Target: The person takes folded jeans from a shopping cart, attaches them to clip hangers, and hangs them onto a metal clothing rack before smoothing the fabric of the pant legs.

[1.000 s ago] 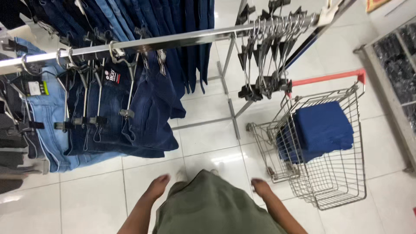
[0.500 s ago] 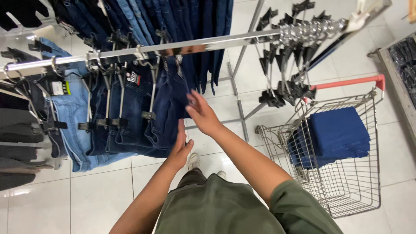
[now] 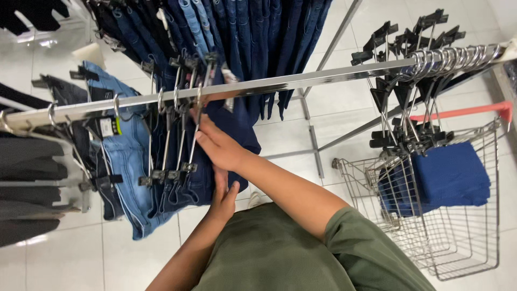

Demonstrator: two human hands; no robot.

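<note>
The right hand [image 3: 218, 148] is laid flat against dark blue jeans [image 3: 226, 134] hung by clip hangers [image 3: 167, 175] from the chrome rail [image 3: 258, 85]; its fingers are extended and pressed together, nothing pinched. The left hand [image 3: 222, 196] is raised just below, fingers straight and close together, touching the same denim's lower edge. Light blue jeans [image 3: 126, 161] are hung beside. A wire cart [image 3: 458, 253] holding folded blue cloth [image 3: 449, 175] is seen well apart.
</note>
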